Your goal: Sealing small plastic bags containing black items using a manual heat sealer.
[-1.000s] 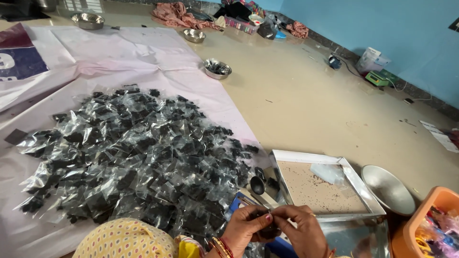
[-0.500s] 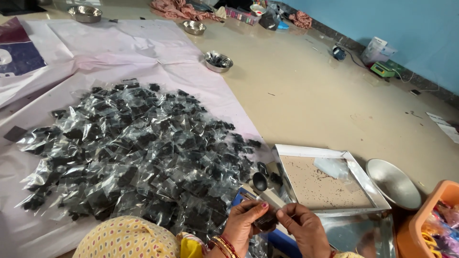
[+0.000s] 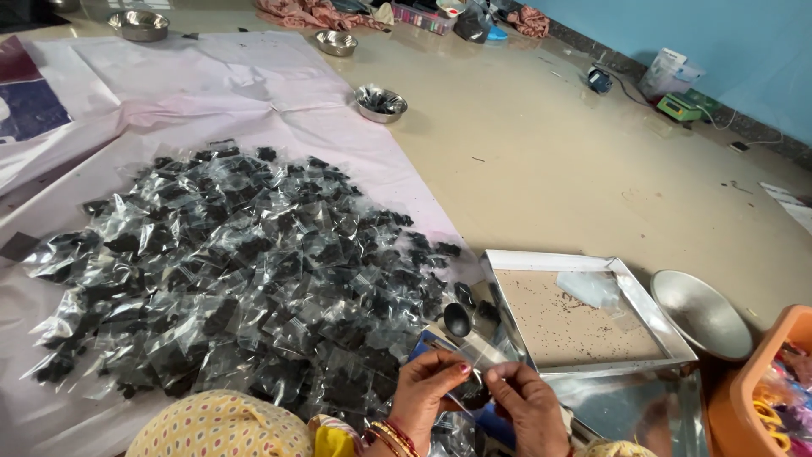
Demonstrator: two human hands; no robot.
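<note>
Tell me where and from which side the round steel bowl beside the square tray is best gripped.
The round steel bowl probably grips best at its raised far-right rim, pinched over the lip from the open floor side. It sits tilted, with its near-left side close to the square tray and the orange tub crowding its near edge. Both hands are on a small clear packet.

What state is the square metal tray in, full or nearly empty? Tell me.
Nearly empty. The square metal tray shows its bare brown floor with only scattered dark specks and one clear plastic bag lying inside.
</note>
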